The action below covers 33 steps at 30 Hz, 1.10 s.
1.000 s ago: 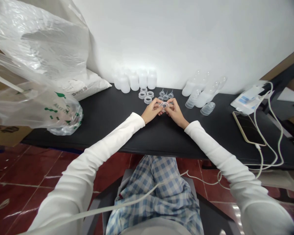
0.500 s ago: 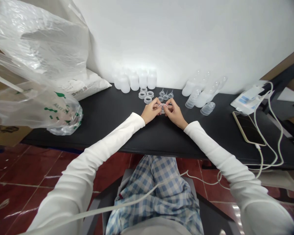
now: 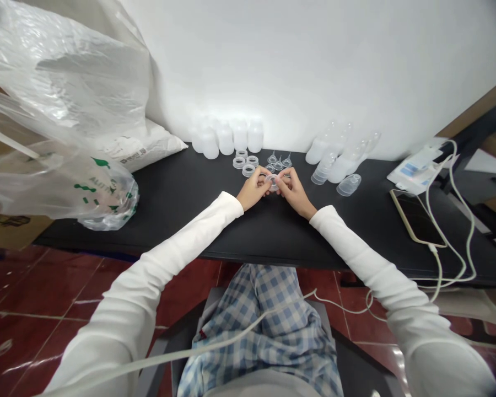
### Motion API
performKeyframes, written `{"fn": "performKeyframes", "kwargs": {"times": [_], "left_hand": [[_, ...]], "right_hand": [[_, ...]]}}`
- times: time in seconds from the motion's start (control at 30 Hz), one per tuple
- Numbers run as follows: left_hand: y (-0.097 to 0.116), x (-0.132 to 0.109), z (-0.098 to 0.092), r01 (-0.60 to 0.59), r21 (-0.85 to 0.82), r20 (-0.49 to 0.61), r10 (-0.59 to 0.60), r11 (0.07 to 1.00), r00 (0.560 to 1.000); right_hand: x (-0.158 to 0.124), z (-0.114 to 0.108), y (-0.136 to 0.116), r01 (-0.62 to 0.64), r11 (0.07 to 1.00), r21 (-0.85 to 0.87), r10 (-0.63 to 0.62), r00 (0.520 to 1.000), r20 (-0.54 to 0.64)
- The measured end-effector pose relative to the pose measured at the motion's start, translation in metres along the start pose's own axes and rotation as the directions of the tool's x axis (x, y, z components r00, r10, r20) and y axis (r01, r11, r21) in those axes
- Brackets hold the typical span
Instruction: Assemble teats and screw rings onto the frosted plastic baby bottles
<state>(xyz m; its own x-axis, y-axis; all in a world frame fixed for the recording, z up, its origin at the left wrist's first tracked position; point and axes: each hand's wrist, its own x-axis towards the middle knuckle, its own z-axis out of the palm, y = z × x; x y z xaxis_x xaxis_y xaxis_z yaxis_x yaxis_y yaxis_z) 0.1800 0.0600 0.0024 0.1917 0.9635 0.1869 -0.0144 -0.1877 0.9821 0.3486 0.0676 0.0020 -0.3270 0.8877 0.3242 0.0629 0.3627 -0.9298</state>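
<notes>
Above the black table, my left hand and my right hand meet, fingers closed around a clear bottle collar ring. Each hand pinches one side of the ring; whether a teat sits inside it I cannot tell. Just beyond my fingers stand several clear bottle teats, tips up, partly covered by my hands. More collar rings lie to the left of them. Behind those rings stand several frosted white bottles. On the right are capped bottles leaning back and a loose clear cap.
A phone with a white cable lies at the right, near a white box. Plastic bags crowd the table's left end. The white wall closes off the back. A cable crosses my lap.
The ring between my fingers has tilted so that its round opening faces me more. Both hands keep their grip in nearly the same place.
</notes>
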Motion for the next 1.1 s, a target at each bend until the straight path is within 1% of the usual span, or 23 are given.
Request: {"fn": "performKeyframes", "kwargs": {"times": [0.1, 0.2, 0.27, 0.37, 0.47, 0.6, 0.67, 0.7, 0.73, 0.8, 0.83, 0.87, 0.9, 0.93, 0.97, 1.0, 1.07, 1.1], "left_hand": [[0.000, 0.002, -0.001, 0.029, -0.025, -0.043, -0.030, 0.999, 0.999], [-0.001, 0.004, -0.002, 0.053, -0.065, -0.018, -0.055, 0.996, 0.998], [-0.001, 0.005, -0.002, 0.063, -0.081, 0.017, -0.062, 0.995, 0.998], [-0.001, 0.004, -0.002, 0.063, -0.074, 0.071, -0.058, 0.995, 0.996], [-0.002, 0.004, -0.002, 0.077, -0.048, 0.107, -0.071, 0.996, 0.992], [-0.003, 0.006, -0.002, 0.097, -0.031, 0.112, -0.093, 0.995, 0.989], [-0.002, 0.007, -0.004, 0.094, -0.017, 0.098, -0.092, 0.995, 0.991], [-0.002, 0.007, -0.006, 0.079, 0.003, 0.073, -0.079, 0.997, 0.994], [-0.001, 0.008, -0.009, 0.045, 0.042, 0.038, -0.046, 0.998, 0.998], [0.002, 0.007, -0.017, -0.076, 0.179, -0.058, 0.088, 0.981, 0.994], [0.003, 0.007, -0.022, -0.147, 0.272, -0.112, 0.184, 0.951, 0.977], [0.005, 0.008, -0.028, -0.203, 0.367, -0.169, 0.280, 0.908, 0.945], [0.006, 0.009, -0.034, -0.227, 0.453, -0.232, 0.360, 0.862, 0.904], [0.007, 0.010, -0.040, -0.212, 0.524, -0.305, 0.414, 0.825, 0.858], [0.008, 0.012, -0.047, -0.166, 0.580, -0.382, 0.446, 0.798, 0.809], [0.009, 0.014, -0.053, -0.100, 0.619, -0.459, 0.461, 0.779, 0.759], [0.008, 0.020, -0.067, 0.047, 0.650, -0.592, 0.466, 0.758, 0.658], [0.007, 0.024, -0.074, 0.118, 0.643, -0.647, 0.453, 0.757, 0.614]], "right_hand": [[0.004, -0.002, 0.002, -0.019, 0.998, 0.058, 0.020, 1.000, -0.013], [0.006, -0.005, 0.003, -0.062, 0.995, 0.073, 0.064, 0.998, -0.022], [0.007, -0.007, 0.003, -0.078, 0.995, 0.064, 0.076, 0.997, 0.026], [0.006, -0.008, -0.001, -0.062, 0.998, 0.034, 0.057, 0.992, 0.116], [0.005, -0.010, -0.003, -0.064, 0.998, 0.020, 0.060, 0.988, 0.139], [0.005, -0.010, -0.001, -0.091, 0.995, 0.030, 0.088, 0.992, 0.086], [0.007, -0.009, 0.002, -0.092, 0.995, 0.040, 0.091, 0.995, 0.032], [0.007, -0.009, 0.004, -0.093, 0.994, 0.050, 0.094, 0.996, -0.006], [0.008, -0.009, 0.006, -0.097, 0.993, 0.063, 0.100, 0.994, -0.048], [0.010, -0.009, 0.010, -0.104, 0.991, 0.084, 0.114, 0.985, -0.127], [0.010, -0.010, 0.011, -0.105, 0.991, 0.080, 0.117, 0.980, -0.160], [0.010, -0.012, 0.012, -0.098, 0.994, 0.055, 0.107, 0.976, -0.188], [0.009, -0.014, 0.012, -0.077, 0.997, 0.002, 0.076, 0.974, -0.213], [0.008, -0.017, 0.011, -0.038, 0.996, -0.082, 0.018, 0.974, -0.226], [0.007, -0.020, 0.009, 0.020, 0.982, -0.190, -0.062, 0.974, -0.219], [0.005, -0.023, 0.006, 0.089, 0.947, -0.309, -0.151, 0.971, -0.184], [0.003, -0.029, 0.000, 0.222, 0.823, -0.522, -0.291, 0.955, -0.053], [0.003, -0.031, -0.002, 0.268, 0.756, -0.597, -0.323, 0.946, 0.015]]}}
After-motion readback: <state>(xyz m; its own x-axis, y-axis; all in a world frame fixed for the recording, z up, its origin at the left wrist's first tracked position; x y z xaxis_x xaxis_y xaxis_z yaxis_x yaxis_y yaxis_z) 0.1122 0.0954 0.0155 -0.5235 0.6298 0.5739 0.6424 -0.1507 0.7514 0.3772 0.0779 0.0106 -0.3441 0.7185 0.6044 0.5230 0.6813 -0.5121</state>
